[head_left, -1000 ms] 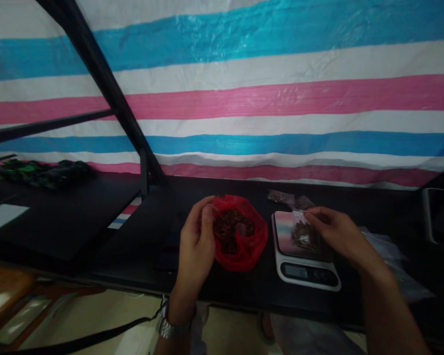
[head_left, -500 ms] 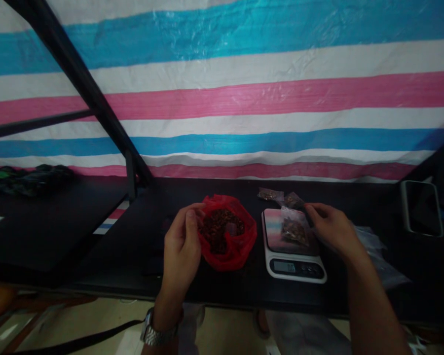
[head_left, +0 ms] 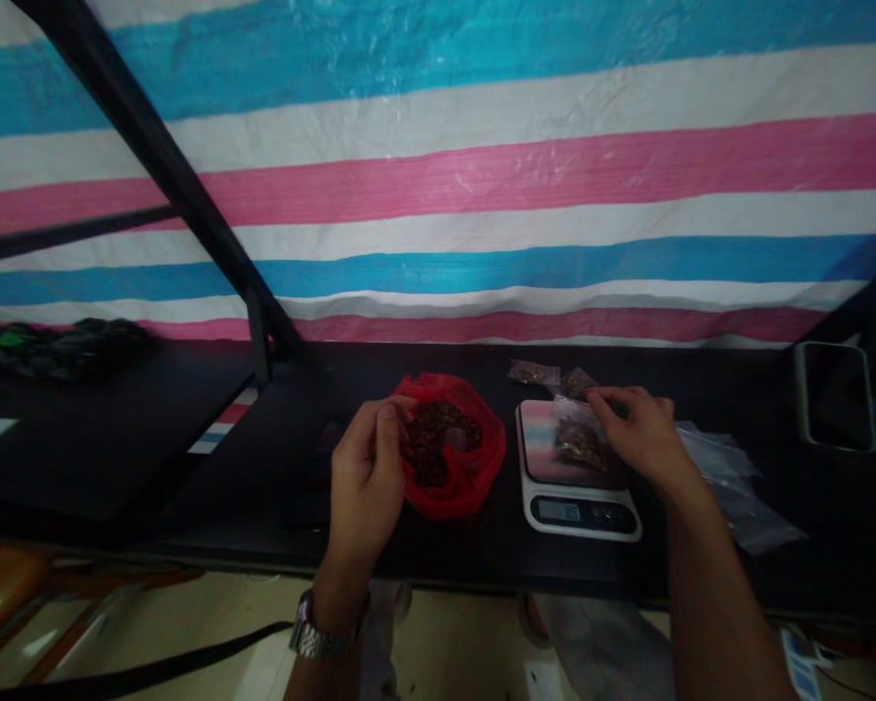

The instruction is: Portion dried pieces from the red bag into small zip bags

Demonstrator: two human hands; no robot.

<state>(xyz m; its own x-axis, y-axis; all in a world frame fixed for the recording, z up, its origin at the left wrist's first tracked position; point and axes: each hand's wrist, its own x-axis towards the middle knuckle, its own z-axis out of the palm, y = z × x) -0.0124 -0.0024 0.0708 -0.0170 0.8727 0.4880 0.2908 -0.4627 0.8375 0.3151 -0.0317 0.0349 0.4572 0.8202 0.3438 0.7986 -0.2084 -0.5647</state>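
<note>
An open red plastic bag [head_left: 467,472] full of dark brown bits lies on the black table [head_left: 292,467]. My left hand [head_left: 369,472] rests at the bag's left rim, thumb and fingers pinched together on the rim or on a few bits. To the right stands a white kitchen scale [head_left: 580,506] with a lit display. A small clear bag [head_left: 578,440] holding brown bits lies on its platform. My right hand [head_left: 638,433] holds that small bag at its upper right edge.
Two more small filled bags [head_left: 532,372] lie behind the scale. A heap of empty clear bags [head_left: 730,477] lies to the right, and a phone [head_left: 836,394] stands beyond. A black slanted frame bar [head_left: 161,161] rises at left. A striped tarp [head_left: 482,175] forms the backdrop.
The view has shifted a little. My right hand has slid up along the small bag on the scale. My left hand stays at the red bag's rim.
</note>
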